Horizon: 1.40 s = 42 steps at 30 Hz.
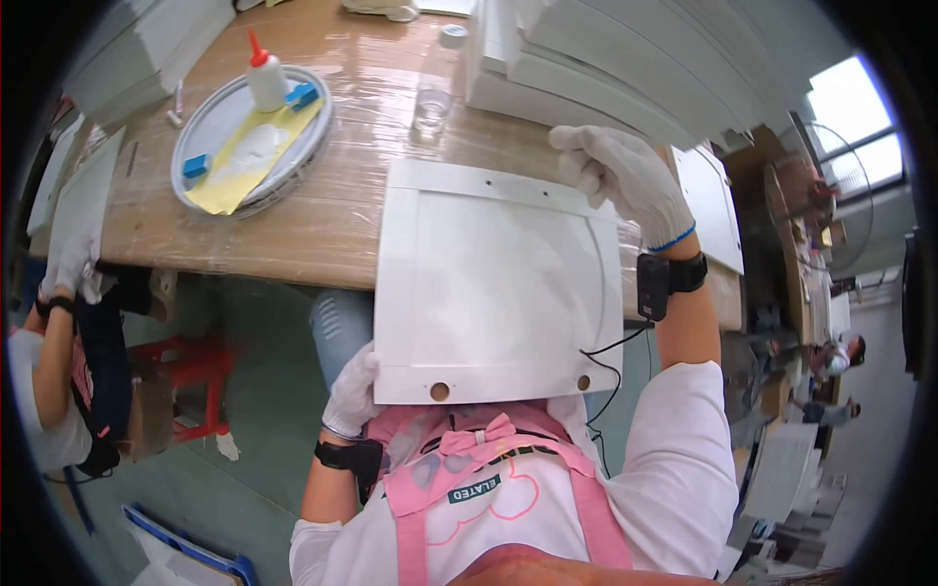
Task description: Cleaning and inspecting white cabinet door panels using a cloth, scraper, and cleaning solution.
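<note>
Panel: I see a white square panel (493, 288) with a recessed middle, held tilted between my chest and the bench (332, 220); its far edge lies over the bench's near edge, its near edge sits over my pink apron (508, 479).
Panel holes: two round holes near its near edge, two small dark ones along the far edge.
Left hand: my gloved left hand (352, 391) is curled around the panel's near left corner, gripping it from below and beside.
Right hand: my gloved right hand (625, 176) is closed over the far right corner, fingers wrapped on the top edge.
Wrists: a dark band on each wrist; a thin black cable runs from the right one down past the panel.
Tray: a round grey tray (200, 127) sits far left on the bench, well apart from the panel, holding a yellow sheet with white paste, a white bottle (266, 80) with a red tip, and blue blocks.
Cup: a clear cup (432, 105) stands just beyond the panel's far edge.
Stack: white panels (606, 68) piled at the bench's far right.
Other person: someone's gloved hand (70, 269) at the left edge holds another white board (86, 190).
</note>
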Each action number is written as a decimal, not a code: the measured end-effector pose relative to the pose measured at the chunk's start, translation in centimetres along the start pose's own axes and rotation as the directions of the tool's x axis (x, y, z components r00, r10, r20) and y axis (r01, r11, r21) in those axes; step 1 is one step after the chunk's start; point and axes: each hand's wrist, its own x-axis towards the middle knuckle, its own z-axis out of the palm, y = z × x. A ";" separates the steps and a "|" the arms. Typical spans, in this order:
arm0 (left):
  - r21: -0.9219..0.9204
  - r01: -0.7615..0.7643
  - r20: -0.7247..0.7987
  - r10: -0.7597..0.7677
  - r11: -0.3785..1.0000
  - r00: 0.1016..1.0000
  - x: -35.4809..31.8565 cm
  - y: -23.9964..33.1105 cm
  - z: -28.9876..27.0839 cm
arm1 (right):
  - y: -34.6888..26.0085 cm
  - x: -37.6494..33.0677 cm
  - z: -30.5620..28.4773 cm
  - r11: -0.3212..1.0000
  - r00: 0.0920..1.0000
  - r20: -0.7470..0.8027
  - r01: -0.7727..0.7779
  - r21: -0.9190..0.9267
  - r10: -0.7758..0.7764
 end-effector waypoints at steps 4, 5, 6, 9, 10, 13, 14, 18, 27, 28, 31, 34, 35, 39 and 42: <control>0.130 -0.069 -0.129 0.086 0.989 0.988 -1.0 -1.8 -0.9 | 2.9 -12.3 -8.3 0.996 0.903 -0.426 -0.015 0.092 0.053; 0.139 -0.050 -0.125 0.067 0.989 0.990 -1.6 -1.7 -1.3 | 4.2 -15.0 -9.8 0.982 0.872 -0.476 -0.023 0.187 0.111; 0.295 -0.069 -0.084 0.098 0.953 0.992 -2.0 -1.6 -1.6 | 5.6 -18.0 -11.1 0.981 0.862 -0.493 -0.025 0.193 0.119; 0.843 -0.156 0.081 0.165 0.515 0.983 -1.4 -0.9 2.2 | 11.0 -25.3 -13.1 0.974 0.800 -0.573 -0.061 0.218 0.178; 0.428 -0.083 -0.045 0.113 0.900 0.993 -1.4 -0.8 3.1 | 12.8 -26.9 -13.2 0.947 0.778 -0.570 -0.095 0.308 0.264; -0.103 0.003 -0.163 -0.020 0.995 0.986 -1.5 -0.9 3.7 | 17.1 -30.0 -12.7 0.853 0.721 -0.536 -0.149 0.499 0.440; -0.119 -0.001 -0.145 -0.017 0.993 0.989 -1.7 -0.9 2.8 | 18.3 -30.4 -12.5 0.824 0.743 -0.490 -0.144 0.548 0.456; 0.372 -0.036 -0.127 0.090 0.927 0.988 -1.8 -0.8 1.2 | 21.5 -30.1 -10.9 0.793 0.767 -0.412 -0.198 0.577 0.492; 0.088 0.029 -0.229 -0.008 0.996 0.973 1.0 1.6 2.7 | 26.0 -29.5 -7.5 0.655 0.802 -0.216 -0.264 0.708 0.557; 0.093 0.051 -0.205 -0.031 0.994 0.978 1.4 2.1 2.8 | 26.3 -29.8 -6.8 0.629 0.813 -0.192 -0.251 0.736 0.549; 0.093 0.068 -0.128 -0.056 0.993 0.990 2.6 3.6 0.4 | 27.3 -30.7 -4.9 0.529 0.835 -0.103 -0.243 0.813 0.541; 0.074 0.086 -0.167 -0.073 0.994 0.983 3.4 4.3 0.5 | 27.5 -32.0 -2.9 0.453 0.890 -0.003 -0.230 0.861 0.456; 0.061 0.093 -0.189 -0.080 0.994 0.979 3.6 4.5 1.8 | 27.4 -32.7 -2.1 0.452 0.891 -0.002 -0.228 0.862 0.454; 0.075 0.087 -0.116 -0.078 0.993 0.990 3.6 4.6 9.2 | 26.8 -33.3 0.5 0.547 0.940 -0.044 -0.158 0.822 0.338; 0.013 0.160 -0.089 -0.158 0.987 0.983 3.7 4.3 13.8 | 25.6 -31.9 2.8 0.551 0.926 -0.027 -0.201 0.810 0.377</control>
